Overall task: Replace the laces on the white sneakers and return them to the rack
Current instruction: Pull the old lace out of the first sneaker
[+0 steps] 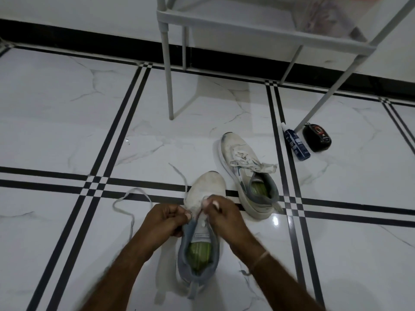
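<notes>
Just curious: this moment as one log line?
left hand: holds near sneaker | right hand: pinches lace | far sneaker: laced

Floor: white marble-look tile with faint grey veining, crossed by paired black stripes that form small checks at each crossing. Skirting: black. Rack: pale grey throughout. Near sneaker: white toe, grey collar, green insole. Far sneaker: off-white with greyish soiling at the toe, a grey-teal side mark, grey collar, green insole. Lace: white. Bottle: dark blue with white cap and white label print. Round case: black with a red marking on top.
</notes>
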